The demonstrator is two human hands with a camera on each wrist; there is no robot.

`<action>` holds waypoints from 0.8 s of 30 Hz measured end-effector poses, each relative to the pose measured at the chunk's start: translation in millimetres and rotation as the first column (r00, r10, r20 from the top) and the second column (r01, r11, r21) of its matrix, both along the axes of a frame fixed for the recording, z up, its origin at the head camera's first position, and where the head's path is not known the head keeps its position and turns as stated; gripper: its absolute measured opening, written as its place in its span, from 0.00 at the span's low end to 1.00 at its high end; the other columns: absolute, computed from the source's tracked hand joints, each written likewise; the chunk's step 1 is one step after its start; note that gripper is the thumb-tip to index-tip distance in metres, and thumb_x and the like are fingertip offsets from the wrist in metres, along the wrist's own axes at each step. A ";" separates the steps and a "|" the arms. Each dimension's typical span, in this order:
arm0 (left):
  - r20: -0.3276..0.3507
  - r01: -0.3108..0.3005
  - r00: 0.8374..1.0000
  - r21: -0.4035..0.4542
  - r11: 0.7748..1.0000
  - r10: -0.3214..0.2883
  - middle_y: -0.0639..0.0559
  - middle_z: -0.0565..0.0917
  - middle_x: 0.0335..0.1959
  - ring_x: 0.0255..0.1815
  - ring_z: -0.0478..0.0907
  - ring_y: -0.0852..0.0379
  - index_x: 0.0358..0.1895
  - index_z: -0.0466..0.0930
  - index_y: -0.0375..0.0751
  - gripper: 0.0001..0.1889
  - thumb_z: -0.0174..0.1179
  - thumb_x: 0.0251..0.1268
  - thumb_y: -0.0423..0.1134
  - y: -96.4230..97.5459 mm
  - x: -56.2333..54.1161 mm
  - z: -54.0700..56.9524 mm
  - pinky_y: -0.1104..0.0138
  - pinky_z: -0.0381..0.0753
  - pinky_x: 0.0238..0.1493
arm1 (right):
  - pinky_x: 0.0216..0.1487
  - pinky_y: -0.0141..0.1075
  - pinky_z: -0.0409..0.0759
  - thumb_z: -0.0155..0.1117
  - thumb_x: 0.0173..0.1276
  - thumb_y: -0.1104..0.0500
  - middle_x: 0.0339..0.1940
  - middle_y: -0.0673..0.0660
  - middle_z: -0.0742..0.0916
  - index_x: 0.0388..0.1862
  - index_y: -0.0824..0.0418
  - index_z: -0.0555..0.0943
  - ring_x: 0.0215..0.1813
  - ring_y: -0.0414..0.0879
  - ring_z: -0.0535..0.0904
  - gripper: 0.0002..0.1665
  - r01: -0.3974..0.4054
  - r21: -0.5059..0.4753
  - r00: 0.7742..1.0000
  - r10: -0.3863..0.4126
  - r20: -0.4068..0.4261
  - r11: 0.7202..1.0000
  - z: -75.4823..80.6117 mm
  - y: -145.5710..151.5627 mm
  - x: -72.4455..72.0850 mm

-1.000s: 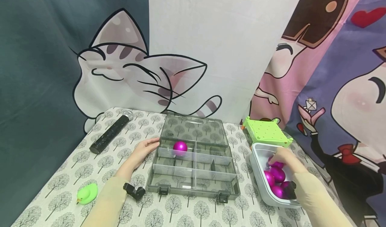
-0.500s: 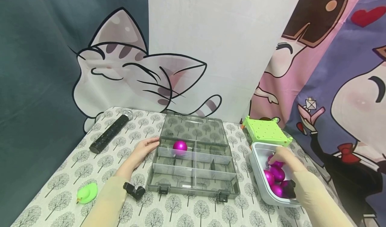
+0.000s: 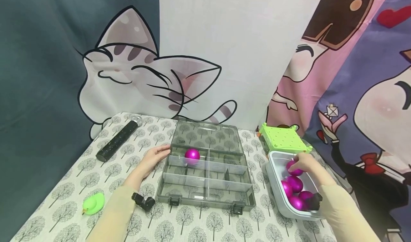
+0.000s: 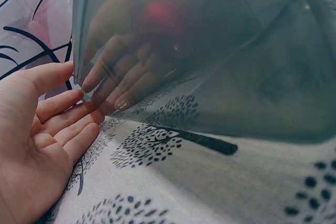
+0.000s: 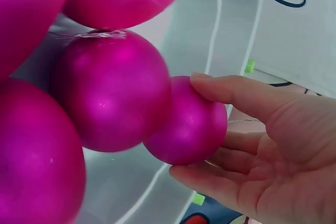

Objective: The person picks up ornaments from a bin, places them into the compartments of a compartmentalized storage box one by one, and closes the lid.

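Observation:
A smoky clear compartment case (image 3: 205, 195) lies with its lid laid back, a magenta bauble (image 3: 192, 156) in its back left compartment. My left hand (image 3: 152, 160) touches the case's left side with nearly straight fingers, seen from the palm side in the left wrist view. At the right, my right hand (image 3: 306, 165) reaches into a white plastic tub (image 3: 273, 185). Thumb and fingers grip a magenta bauble (image 5: 191, 124) at the tub's far end. Several more baubles (image 5: 113, 93) lie beside it, one with a silvery thread.
Behind the tub stands a light green, perforated plastic stand (image 3: 284, 139) with short legs. A black microphone (image 3: 118, 140) lies at the back left, and a green rubber duck (image 3: 94, 203) sits near the front left. A tree-patterned cloth (image 3: 199, 226) covers the table.
My right hand has lifted slightly with the gripped bauble, which now shows more and sits apart from the others in the head view. The left hand stays at the case.

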State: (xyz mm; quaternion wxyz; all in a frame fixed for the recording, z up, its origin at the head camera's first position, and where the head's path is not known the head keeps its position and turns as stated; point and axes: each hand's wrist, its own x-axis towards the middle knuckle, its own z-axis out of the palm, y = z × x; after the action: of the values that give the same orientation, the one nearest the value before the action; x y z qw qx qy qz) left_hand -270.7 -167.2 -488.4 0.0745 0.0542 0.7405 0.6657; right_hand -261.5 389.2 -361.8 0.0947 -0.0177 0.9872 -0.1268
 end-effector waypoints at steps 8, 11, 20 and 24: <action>0.003 -0.001 1.000 -0.004 1.000 0.001 0.34 0.61 0.75 0.77 0.56 0.39 0.71 0.62 0.29 0.29 0.54 0.73 0.41 0.5 -0.7 0.5 0.53 0.59 0.77 | 0.33 0.42 0.78 0.75 0.49 0.51 0.31 0.65 0.85 0.38 0.75 0.80 0.34 0.54 0.78 0.28 -0.021 0.017 0.996 0.023 -0.085 1.000 13.8 0.9 -0.1; 0.000 -0.002 1.000 -0.008 1.000 0.002 0.34 0.61 0.75 0.77 0.56 0.39 0.70 0.63 0.29 0.29 0.55 0.72 0.42 -0.5 -0.8 -0.1 0.53 0.58 0.77 | 0.37 0.45 0.80 0.76 0.50 0.50 0.36 0.68 0.86 0.43 0.76 0.80 0.37 0.57 0.80 0.33 -0.051 0.004 0.988 0.051 -0.145 0.999 17.4 -3.5 -0.5; 0.005 0.000 1.000 0.003 1.000 0.000 0.34 0.60 0.75 0.76 0.57 0.39 0.71 0.62 0.29 0.30 0.55 0.72 0.42 -0.5 -1.1 -1.4 0.53 0.59 0.76 | 0.49 0.56 0.79 0.75 0.54 0.51 0.47 0.73 0.85 0.55 0.73 0.76 0.49 0.66 0.81 0.36 -0.116 -0.093 0.947 0.082 -0.312 0.989 34.1 -37.7 0.5; 0.012 -0.005 1.000 0.008 1.000 0.005 0.35 0.60 0.75 0.76 0.57 0.40 0.71 0.62 0.29 0.30 0.55 0.72 0.42 -0.4 -1.3 -1.7 0.54 0.59 0.76 | 0.56 0.62 0.76 0.75 0.55 0.53 0.54 0.75 0.82 0.59 0.72 0.74 0.56 0.70 0.78 0.38 -0.146 -0.134 0.926 0.088 -0.367 0.980 38.9 -54.5 -2.2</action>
State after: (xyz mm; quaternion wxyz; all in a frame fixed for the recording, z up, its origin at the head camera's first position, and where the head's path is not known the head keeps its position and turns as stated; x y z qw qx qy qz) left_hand -272.0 -167.5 -490.1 0.0770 0.0489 0.7377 0.6690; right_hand -263.7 334.7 -322.9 -0.0817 -0.1070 0.9718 -0.1936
